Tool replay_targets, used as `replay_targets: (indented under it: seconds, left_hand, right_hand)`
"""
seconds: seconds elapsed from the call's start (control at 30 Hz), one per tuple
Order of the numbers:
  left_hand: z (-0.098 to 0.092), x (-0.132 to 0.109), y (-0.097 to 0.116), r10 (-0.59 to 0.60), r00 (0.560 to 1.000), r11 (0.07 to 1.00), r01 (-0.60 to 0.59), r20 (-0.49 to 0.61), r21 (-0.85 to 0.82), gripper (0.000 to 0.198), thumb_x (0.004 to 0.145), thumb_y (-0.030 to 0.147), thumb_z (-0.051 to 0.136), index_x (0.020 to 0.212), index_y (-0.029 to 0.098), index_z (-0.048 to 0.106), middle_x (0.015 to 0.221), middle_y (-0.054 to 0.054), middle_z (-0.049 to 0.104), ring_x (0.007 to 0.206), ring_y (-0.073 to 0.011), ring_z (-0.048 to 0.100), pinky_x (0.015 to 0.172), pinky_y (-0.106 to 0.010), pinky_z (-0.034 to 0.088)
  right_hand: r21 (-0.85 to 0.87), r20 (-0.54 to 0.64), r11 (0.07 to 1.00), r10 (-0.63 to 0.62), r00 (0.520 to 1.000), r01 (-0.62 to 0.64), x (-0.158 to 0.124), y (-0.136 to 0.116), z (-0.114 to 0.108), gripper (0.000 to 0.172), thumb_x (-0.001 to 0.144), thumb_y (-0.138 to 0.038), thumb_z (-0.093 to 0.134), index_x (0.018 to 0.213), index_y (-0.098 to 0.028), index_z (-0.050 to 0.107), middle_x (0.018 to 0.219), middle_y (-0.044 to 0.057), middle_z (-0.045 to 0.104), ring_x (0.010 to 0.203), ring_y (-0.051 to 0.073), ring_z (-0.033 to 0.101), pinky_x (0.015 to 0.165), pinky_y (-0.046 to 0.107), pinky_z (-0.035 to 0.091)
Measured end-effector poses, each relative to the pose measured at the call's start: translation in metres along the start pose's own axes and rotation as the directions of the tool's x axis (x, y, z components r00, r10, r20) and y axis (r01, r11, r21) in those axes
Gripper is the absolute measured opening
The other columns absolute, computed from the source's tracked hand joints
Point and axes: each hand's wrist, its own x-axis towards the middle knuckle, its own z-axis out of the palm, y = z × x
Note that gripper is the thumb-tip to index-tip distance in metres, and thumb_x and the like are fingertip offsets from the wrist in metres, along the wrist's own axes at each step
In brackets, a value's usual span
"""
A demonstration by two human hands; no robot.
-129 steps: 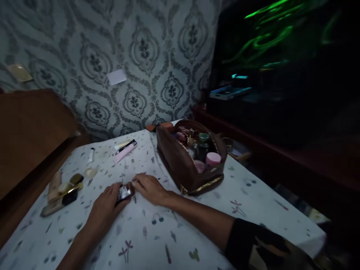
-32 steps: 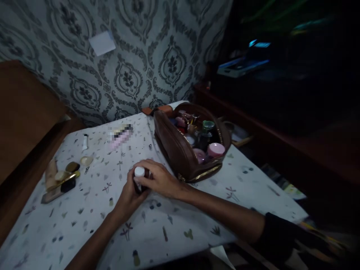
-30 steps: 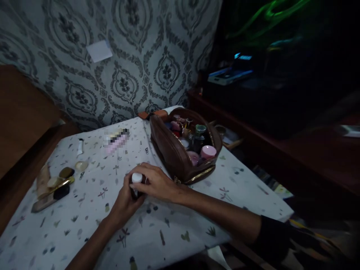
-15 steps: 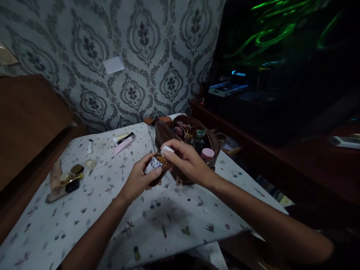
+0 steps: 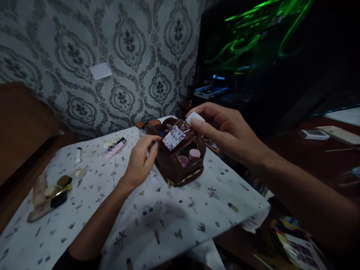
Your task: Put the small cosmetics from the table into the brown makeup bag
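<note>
Item: one bottle, reddish-brown, clear-walled, with a printed label and a white cap. Location: in the air over my open brown bag, between my two hands; whether it touches the bag, I cannot tell.

Right hand: pinching the cap between thumb and fingers, on the bottle's right-edge side. Left hand: fingers loosely bent, thumb apart from forefinger; the forefinger's tip is just beside the bottle's lower end, contact uncertain.

Orientation: tilted. The long axis runs aslant, capped end higher and toward the right edge of the worktop, base lower and toward the left edge. Label faces me.

Edges: the bag stands nearer the far edge than the near one, close by the right edge. Printed cloth runs from it to the near edge and to the right corner, and also from beneath my left forearm toward the left edge.

Also listed: a pink-lidded jar in the bag; a pink tube, partly blurred, toward the far edge; a small white tube left of it; a cluster of cosmetics along the left edge.
</note>
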Motion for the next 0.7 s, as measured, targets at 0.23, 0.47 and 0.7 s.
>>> replay_targets:
  seconds: [0.23,0.47,0.7]
  left_hand:
    - [0.015,-0.011,-0.01,0.254,0.919,0.87,-0.354,0.303,0.344,0.03,0.1,0.015,0.042,0.127,0.018,0.055,0.133,-0.013,0.059,0.131,-0.0253,0.049,0.111,-0.046,0.044]
    - [0.014,-0.013,-0.014,0.316,0.888,0.803,-0.438,0.335,0.405,0.037,0.096,0.009,0.049,0.133,0.015,0.051,0.128,-0.014,0.06,0.126,-0.0266,0.05,0.108,-0.046,0.046]
    - [0.016,-0.02,-0.018,0.323,0.901,0.797,-0.424,0.29,0.43,0.044,0.095,0.008,0.051,0.138,0.018,0.048,0.131,-0.014,0.06,0.13,-0.0285,0.051,0.108,-0.049,0.045]
  right_hand:
    - [-0.293,0.029,0.948,-0.121,0.992,0.124,-0.005,0.022,-0.015,0.03,0.095,-0.048,0.055,0.097,-0.019,0.062,0.084,0.003,0.064,0.074,0.015,0.056,0.064,0.026,0.041]
    - [-0.355,0.208,0.905,-0.169,0.964,0.235,0.004,0.041,-0.013,0.025,0.097,-0.04,0.051,0.099,-0.017,0.06,0.083,0.003,0.063,0.074,0.014,0.054,0.067,0.026,0.038]
    - [-0.324,0.476,0.914,-0.065,0.877,0.244,0.013,0.049,-0.011,0.017,0.097,-0.031,0.051,0.094,-0.017,0.061,0.078,0.002,0.06,0.072,0.014,0.053,0.065,0.026,0.035]
